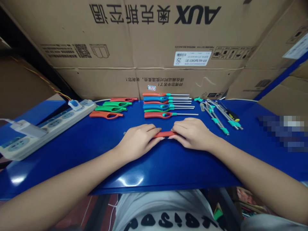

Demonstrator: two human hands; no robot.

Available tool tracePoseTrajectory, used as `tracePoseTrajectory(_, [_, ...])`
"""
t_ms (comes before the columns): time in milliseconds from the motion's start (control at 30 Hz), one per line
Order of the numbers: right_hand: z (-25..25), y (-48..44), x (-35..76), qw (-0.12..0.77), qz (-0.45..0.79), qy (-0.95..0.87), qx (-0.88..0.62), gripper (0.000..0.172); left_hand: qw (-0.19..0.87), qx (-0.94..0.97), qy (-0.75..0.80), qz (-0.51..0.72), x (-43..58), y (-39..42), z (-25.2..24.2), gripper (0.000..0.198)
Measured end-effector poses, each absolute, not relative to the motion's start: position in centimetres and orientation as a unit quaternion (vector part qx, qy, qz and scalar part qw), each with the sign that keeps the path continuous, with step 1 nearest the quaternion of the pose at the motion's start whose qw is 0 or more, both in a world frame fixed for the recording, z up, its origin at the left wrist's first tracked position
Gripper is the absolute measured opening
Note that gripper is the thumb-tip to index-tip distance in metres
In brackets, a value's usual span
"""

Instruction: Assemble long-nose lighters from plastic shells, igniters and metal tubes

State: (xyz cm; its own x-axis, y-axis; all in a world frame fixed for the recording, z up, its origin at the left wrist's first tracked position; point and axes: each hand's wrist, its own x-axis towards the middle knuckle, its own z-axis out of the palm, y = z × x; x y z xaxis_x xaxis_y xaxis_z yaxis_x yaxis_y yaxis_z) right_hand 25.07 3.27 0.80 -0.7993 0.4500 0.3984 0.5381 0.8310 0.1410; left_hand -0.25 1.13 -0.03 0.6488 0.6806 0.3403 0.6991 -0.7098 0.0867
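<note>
Blue tabletop (154,163) below, left hand (139,138) and right hand (192,133) pinch a red piece (164,134) (between their fingertips).

The person is wearing a pale grey-white top (163,200); heavy, rounded black lettering (166,223) is running across its front, and the lower edge of view is partly cropping the characters. The left hand (141,141), the right hand (190,133) and both forearms (79,179) are appearing bare.

Red handle (165,134): ends hidden in left hand (141,138), right hand (192,134); far-right object (285,133) blurred.
</note>
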Motion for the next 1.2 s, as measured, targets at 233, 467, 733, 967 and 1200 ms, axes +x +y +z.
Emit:
tracePoseTrajectory(233, [0.7,2.8,24.2,0.160,-0.086,-0.940,-0.290,0.032,0.018,-0.905,-0.397,-0.154,-0.1,0.8,0.4,0.035])
tracePoseTrajectory(467, [1.2,3.4,25.0,0.138,0.049,-0.920,-0.364,0.028,0.013,-0.921,-0.360,-0.148,-0.5,1.5,0.1,0.047])
tracePoseTrajectory(733, [1.2,4.3,26.2,0.171,0.063,-0.942,-0.280,0.023,-0.007,-0.927,-0.345,-0.145,-0.3,1.5,0.2,0.040])
tracePoseTrajectory(967, [0.3,3.6,25.2,0.243,-0.030,-0.944,-0.223,0.021,-0.049,-0.926,-0.328,-0.178,-0.3,1.3,0.2,0.031])
tracePoseTrajectory(1200, [1.0,4.2,25.6,0.241,-0.032,-0.944,-0.222,0.021,0.012,-0.923,-0.332,-0.194,-0.8,1.8,0.8,0.030])
